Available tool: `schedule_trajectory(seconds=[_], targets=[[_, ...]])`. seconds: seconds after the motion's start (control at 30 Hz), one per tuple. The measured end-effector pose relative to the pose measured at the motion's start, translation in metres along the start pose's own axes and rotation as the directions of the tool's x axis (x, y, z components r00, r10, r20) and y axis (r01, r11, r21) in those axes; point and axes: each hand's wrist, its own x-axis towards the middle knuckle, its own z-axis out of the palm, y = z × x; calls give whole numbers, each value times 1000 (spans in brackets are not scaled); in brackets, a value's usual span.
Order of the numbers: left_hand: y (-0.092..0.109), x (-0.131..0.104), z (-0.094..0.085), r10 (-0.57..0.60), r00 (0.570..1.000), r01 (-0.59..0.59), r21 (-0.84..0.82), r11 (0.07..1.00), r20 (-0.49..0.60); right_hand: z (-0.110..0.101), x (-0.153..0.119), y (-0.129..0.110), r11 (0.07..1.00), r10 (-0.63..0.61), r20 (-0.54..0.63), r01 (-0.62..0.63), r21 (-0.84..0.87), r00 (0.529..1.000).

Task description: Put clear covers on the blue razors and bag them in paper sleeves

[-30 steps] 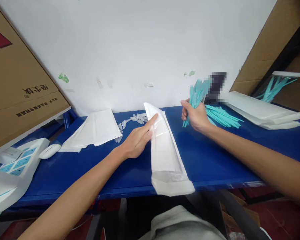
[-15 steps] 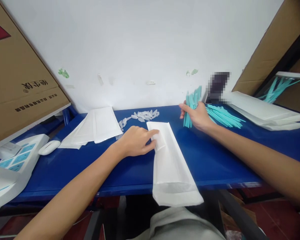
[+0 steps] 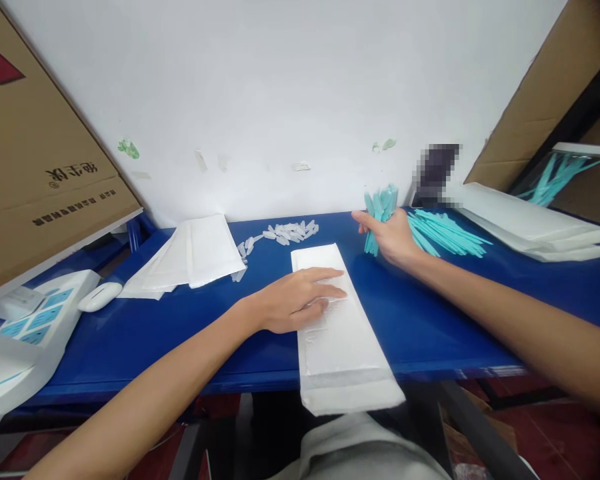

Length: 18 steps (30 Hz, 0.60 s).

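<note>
Two fingers (image 3: 330,273) of the left hand (image 3: 305,303) lay stretched across the white padded envelope (image 3: 353,340), the others loosely bent; the hand pressed from above rather than gripping. Half a second earlier those fingers had been curled at the envelope's left side, and before that its far end had stood raised off the table (image 3: 260,360). Now the envelope lay flat, its near end jutting past the near edge, and the near opening looked flatter than before. That change seemed to leave the envelope settled and steadied. Whether anything sat under the palm, I could not tell.

On the right, the fingers of the right hand (image 3: 393,233) were closed around an upright bundle of turquoise strips (image 3: 383,201), which was held lower than a second before, apart from the envelope. More loose strips (image 3: 450,233) lay just beyond that hand to the right.

Farther out, small translucent pieces (image 3: 290,232) were scattered on the far side, with stacked envelopes (image 3: 210,247) to their left and more envelopes (image 3: 525,217) at far right.
</note>
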Motion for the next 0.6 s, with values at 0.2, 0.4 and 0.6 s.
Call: schedule_trajectory(seconds=[0.2, 0.4, 0.6], targets=[[4, 4, -1, -74, 996, 56, 266, 962, 55, 1, -3, -4, 1000, 10, 41, -11, 25, 999], [10, 8, -2, -134, 990, 107, 420, 901, 35, 2, -6, -12, 996, 49, 68, -54, 69, 996], [7, 4, -2, -92, 989, 126, 353, 927, -112, 0, -4, -13, 992, 87, 79, -94, 88, 993]])
